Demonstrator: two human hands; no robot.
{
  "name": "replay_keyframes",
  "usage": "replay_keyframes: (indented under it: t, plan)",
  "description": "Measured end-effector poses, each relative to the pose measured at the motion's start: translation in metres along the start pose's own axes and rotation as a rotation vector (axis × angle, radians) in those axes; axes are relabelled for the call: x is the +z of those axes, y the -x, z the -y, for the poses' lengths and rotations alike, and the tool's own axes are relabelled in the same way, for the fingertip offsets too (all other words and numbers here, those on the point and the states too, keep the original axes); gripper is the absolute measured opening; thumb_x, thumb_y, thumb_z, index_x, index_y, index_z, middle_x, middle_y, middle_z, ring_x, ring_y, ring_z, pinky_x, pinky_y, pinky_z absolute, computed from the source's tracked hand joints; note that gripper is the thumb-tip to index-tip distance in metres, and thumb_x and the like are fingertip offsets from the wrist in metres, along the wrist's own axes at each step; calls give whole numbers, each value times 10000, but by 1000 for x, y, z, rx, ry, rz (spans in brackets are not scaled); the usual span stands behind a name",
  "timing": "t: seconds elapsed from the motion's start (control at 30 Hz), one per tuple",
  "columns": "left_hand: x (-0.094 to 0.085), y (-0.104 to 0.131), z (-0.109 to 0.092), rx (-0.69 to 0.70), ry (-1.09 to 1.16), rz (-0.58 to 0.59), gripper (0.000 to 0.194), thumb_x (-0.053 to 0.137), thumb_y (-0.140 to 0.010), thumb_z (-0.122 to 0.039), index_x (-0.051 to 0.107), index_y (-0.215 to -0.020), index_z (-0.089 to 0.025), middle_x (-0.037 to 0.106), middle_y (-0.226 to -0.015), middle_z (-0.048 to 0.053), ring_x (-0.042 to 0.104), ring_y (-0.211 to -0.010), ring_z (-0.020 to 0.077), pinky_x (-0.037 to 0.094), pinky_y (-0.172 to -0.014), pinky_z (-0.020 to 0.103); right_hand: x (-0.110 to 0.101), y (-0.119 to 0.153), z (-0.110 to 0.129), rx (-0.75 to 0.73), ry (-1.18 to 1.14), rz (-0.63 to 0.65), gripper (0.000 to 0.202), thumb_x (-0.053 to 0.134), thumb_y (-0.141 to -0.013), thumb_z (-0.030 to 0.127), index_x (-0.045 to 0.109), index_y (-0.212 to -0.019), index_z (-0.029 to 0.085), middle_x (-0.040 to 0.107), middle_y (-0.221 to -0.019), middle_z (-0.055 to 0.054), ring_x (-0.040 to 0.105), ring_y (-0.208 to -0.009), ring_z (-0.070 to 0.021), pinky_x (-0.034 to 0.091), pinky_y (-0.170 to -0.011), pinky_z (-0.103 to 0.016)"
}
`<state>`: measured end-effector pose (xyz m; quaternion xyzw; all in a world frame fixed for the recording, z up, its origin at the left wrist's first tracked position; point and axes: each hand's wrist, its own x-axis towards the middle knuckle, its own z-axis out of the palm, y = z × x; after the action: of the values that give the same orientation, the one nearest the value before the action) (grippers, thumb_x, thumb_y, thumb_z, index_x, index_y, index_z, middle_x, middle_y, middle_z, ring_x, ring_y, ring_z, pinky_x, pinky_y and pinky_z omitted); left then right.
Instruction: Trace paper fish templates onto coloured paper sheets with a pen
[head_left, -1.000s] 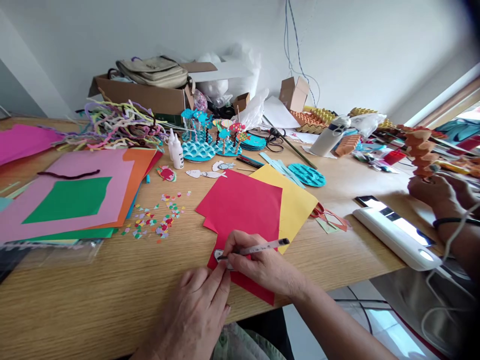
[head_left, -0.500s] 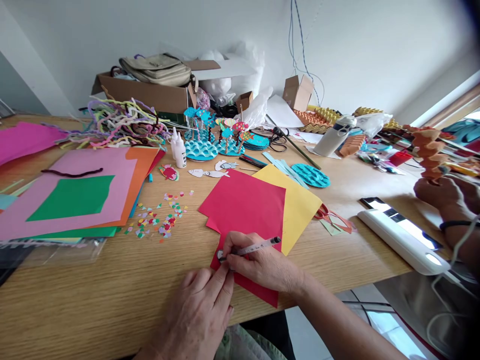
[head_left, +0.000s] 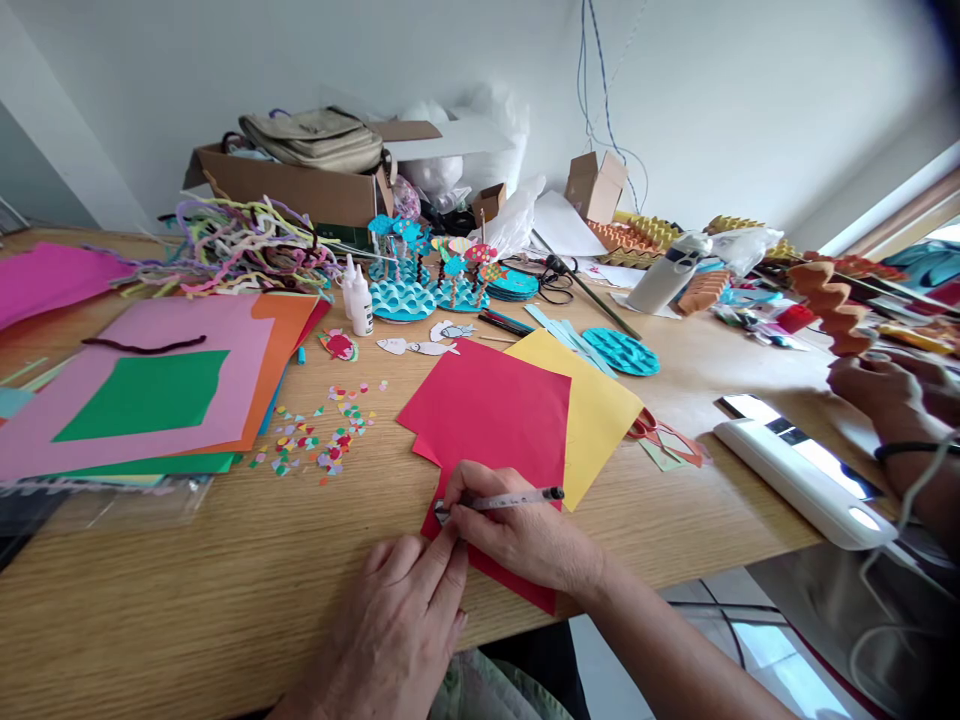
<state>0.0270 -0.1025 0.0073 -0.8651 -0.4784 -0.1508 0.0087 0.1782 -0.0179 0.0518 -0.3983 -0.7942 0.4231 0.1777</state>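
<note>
My right hand pinches a pen with a pale barrel and a dark end. Its tip meets the edge of a small white paper piece that lies on red paper; my fingers mostly hide the piece. Beside it, my left hand rests with fingers stretched out, the fingertips pressing by the piece at the red paper's edge. A yellow sheet lies partly under the red one. White fish cut-outs lie just beyond, and orange-handled scissors are at the right.
Coloured sheets lie left, near scattered confetti. Glue bottles and blue wavy fish models stand behind. At right are a white device and another person's hands holding an orange wavy strip.
The pen's rear end has dipped a little, and my right hand has shifted slightly. My left hand stays put. The other person's orange strip has tilted left.
</note>
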Motion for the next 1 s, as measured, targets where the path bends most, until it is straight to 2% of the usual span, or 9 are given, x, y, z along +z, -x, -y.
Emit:
replay_keyframes:
  t: [0.2, 0.4, 0.67, 0.8, 0.9, 1.0]
  plan:
    - [1, 0, 0, 2, -15, -42, 372, 517, -830, -152, 555, -1199, -146, 657, -1062, 67, 532, -803, 217, 427, -708, 383, 2, -2, -1, -26, -33, -36, 130, 478, -754, 53, 514, -757, 177, 560, -648, 30, 492, -572, -93, 361, -529, -174]
    - [1, 2, 0, 4, -12, -28, 375, 454, -854, -134, 541, -1218, -148, 654, -1053, 64, 526, -835, 217, 430, -725, 382, 3, -2, 2, -14, -53, -67, 146, 479, -757, 41, 493, -714, 180, 531, -615, 45, 465, -546, -83, 340, -511, -169]
    - [1, 1, 1, 0, -13, 15, 372, 472, -876, -173, 528, -1244, -175, 601, -1214, 66, 536, -862, 224, 439, -740, 383, 4, -2, -1, 0, -54, -124, 164, 473, -744, 28, 483, -711, 188, 529, -618, 49, 471, -552, -92, 347, -523, -182]
    - [2, 2, 2, -3, -14, 32, 384, 477, -874, -169, 516, -1255, -171, 597, -1224, 67, 539, -875, 227, 440, -744, 390, 5, -2, -1, 11, -23, -136, 156, 469, -744, 36, 488, -707, 187, 528, -612, 43, 471, -553, -98, 341, -525, -192]
    - [1, 3, 2, -5, -22, 34, 401, 465, -865, -147, 508, -1263, -165, 590, -1239, 66, 543, -874, 227, 447, -743, 397, 4, -1, -2, -7, -89, -145, 139, 468, -754, 56, 487, -706, 185, 521, -609, 40, 460, -545, -96, 343, -513, -193]
    - [1, 2, 2, -2, -17, 28, 385, 474, -841, -134, 546, -1218, -163, 590, -1246, 62, 563, -874, 227, 462, -730, 392, -1, 6, -6, -26, -237, -238, 84, 472, -804, 133, 492, -745, 188, 493, -604, 45, 439, -532, -94, 355, -496, -191]
